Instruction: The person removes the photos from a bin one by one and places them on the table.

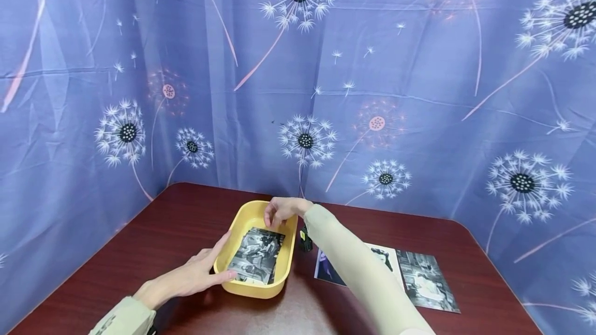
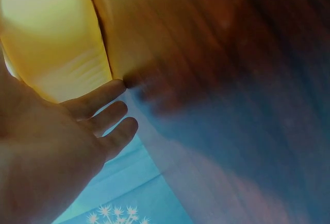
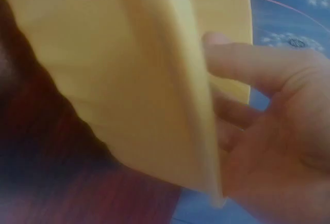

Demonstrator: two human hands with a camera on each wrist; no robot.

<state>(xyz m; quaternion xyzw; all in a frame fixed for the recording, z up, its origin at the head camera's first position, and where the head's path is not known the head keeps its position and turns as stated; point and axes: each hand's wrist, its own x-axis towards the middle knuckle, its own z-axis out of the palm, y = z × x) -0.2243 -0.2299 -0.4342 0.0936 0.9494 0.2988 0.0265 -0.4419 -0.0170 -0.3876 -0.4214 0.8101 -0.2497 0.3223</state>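
Photos (image 1: 256,255) in a tub (image 1: 253,291) on the table (image 1: 195,221)
The left hand (image 1: 197,273), fingers straight, touches the tub; the right hand (image 1: 282,210) dips inside, its hold impossible to tell. The photos should be light, slick, easily creased, best pinched by the edges.

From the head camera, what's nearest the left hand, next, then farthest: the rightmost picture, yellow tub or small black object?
1. Yellow tub: at the left hand.
2. Small black object: right of the tub.
3. Rightmost picture: table's right side.
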